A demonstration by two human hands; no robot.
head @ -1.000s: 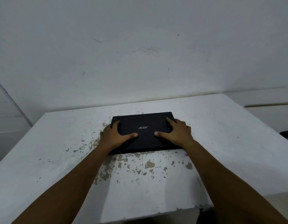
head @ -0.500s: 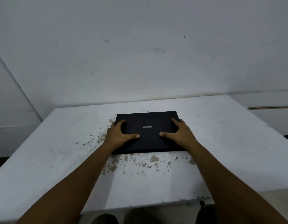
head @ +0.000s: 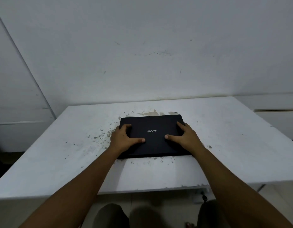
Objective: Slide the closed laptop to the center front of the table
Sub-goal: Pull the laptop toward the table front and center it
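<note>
The laptop [head: 152,135] has slid nearer the front edge of the white counter [head: 52,153] since a second ago (lid closed). Left hand [head: 124,139] and right hand [head: 186,137] press flat on it, fingers apart, gripping its sides.

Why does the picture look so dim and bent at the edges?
Head view: soft, dull light, with no glare on the laptop, whose logo reads sharply; faint shadows under both arms fall on the table; the wide lens bows the table's edges and stretches the forearms; the left hand and right hand show no motion blur.
</note>
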